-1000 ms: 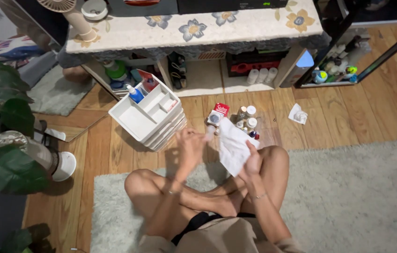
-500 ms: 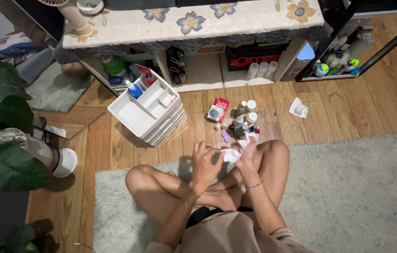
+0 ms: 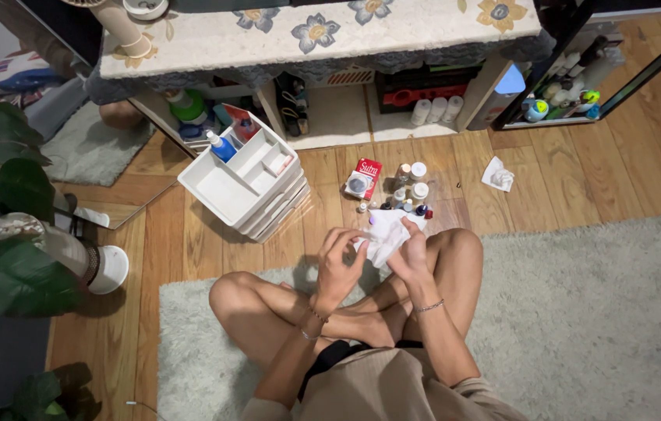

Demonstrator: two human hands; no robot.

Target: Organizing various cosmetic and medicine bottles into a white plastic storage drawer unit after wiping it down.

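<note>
Seated cross-legged on a pale grey-green rug (image 3: 580, 327), knees spread left and right. Just beyond the knees, left hand (image 3: 338, 261) and right hand (image 3: 411, 253) both closed on a crumpled white tissue (image 3: 385, 234), fingers pinching its edges; bunched, with no clear long axis, upper corner pointing far and right. On the wooden floor (image 3: 564, 187) just beyond, a cluster of small bottles and jars (image 3: 411, 191) with white caps, and to their left a red-and-white rectangular box (image 3: 365, 179) lying flat, long axis running near to far. Farther left, a white compartmented organiser (image 3: 245, 187) holding a blue-and-white bottle (image 3: 221, 146). Right, a second crumpled tissue (image 3: 497, 175). Farthest, a flower-patterned counter (image 3: 393, 35) over cluttered shelves.
</note>
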